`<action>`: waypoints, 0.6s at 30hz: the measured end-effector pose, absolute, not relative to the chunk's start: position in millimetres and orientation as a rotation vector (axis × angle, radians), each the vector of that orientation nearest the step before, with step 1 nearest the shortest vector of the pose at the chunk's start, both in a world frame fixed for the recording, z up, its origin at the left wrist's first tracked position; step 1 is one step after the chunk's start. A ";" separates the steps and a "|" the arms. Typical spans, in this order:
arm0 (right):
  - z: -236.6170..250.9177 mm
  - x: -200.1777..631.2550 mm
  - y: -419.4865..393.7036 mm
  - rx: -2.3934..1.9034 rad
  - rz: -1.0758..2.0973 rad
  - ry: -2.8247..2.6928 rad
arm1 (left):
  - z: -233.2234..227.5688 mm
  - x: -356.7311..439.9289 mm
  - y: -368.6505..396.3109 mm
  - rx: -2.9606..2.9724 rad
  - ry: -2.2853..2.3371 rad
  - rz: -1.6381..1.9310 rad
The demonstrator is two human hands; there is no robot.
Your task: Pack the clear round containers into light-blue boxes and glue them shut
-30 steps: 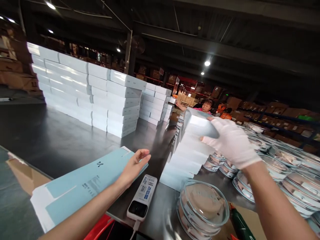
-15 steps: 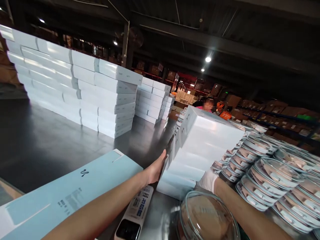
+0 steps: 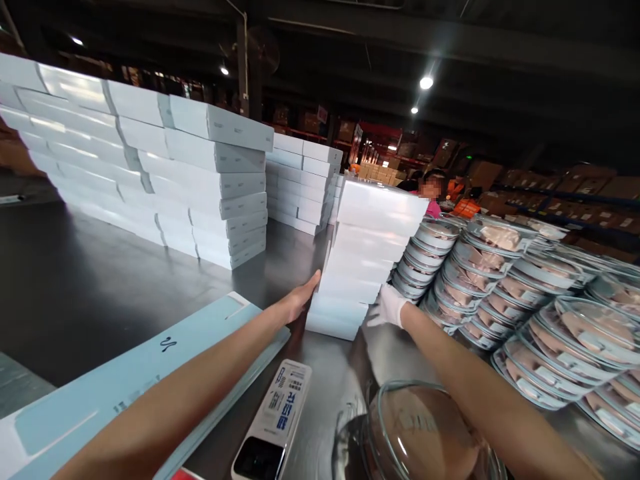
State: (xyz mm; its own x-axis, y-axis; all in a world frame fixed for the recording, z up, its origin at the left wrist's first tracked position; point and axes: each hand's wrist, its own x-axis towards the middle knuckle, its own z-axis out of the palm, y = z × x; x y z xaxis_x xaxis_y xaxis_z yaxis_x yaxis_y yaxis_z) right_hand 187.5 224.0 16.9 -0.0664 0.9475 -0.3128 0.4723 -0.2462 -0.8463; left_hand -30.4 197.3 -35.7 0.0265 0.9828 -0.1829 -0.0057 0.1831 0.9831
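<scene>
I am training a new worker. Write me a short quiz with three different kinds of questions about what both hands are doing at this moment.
1. True or false: the right hand wears a white glove.
2. Multiple choice: the left hand touches which thing?
A. the stack of white boxes
B. the white device with a dark screen
C. the glass bowls with lids
3. Fill in: the two hands press on opposite ____ of the stack, near its bottom.

Key
1. True.
2. A. The bare left hand lies flat against the stack's left side.
3. Sides. The gloved hand is at the right side, so the stack stands between them on the dark table.
</scene>
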 end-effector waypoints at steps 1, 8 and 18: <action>21.5 196.3 215.4 -1.726 1.200 -1.528 | -34.1 -39.7 186.5 1.145 1.336 1.066; 29.9 270.3 45.5 -1.415 0.604 -1.859 | -27.0 -152.8 80.5 1.597 1.806 0.955; -57.9 252.1 -78.8 -0.887 -0.233 -2.182 | -59.8 -217.0 43.8 1.782 2.485 0.408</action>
